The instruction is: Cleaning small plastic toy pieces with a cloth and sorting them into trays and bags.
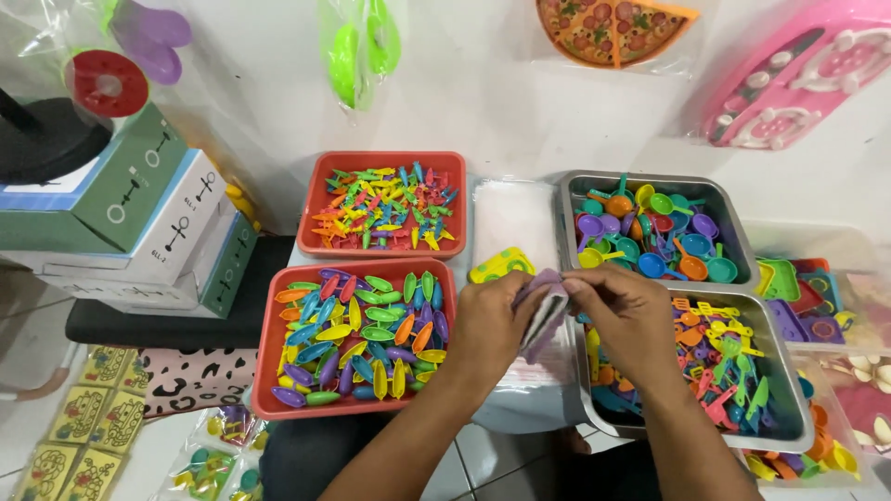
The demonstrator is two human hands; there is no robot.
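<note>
My left hand (487, 329) and my right hand (626, 320) meet at the middle of the view. Between their fingers they pinch a small clear plastic bag (543, 315) with a purple toy piece inside. A yellow-green toy tray (499, 264) lies just behind my left hand. To the left, a red tray (278, 334) holds several colourful leaf-shaped toy pieces. Under my right hand stands a metal tray (789, 390) with several small toy spatulas and utensils.
A second red tray (320, 186) with tiny colourful pieces sits at the back, beside a stack of clear bags (510, 213). A metal tray (729, 209) of toy pans stands back right. Boxes (139, 218) are stacked at the left. Packed toys hang on the wall.
</note>
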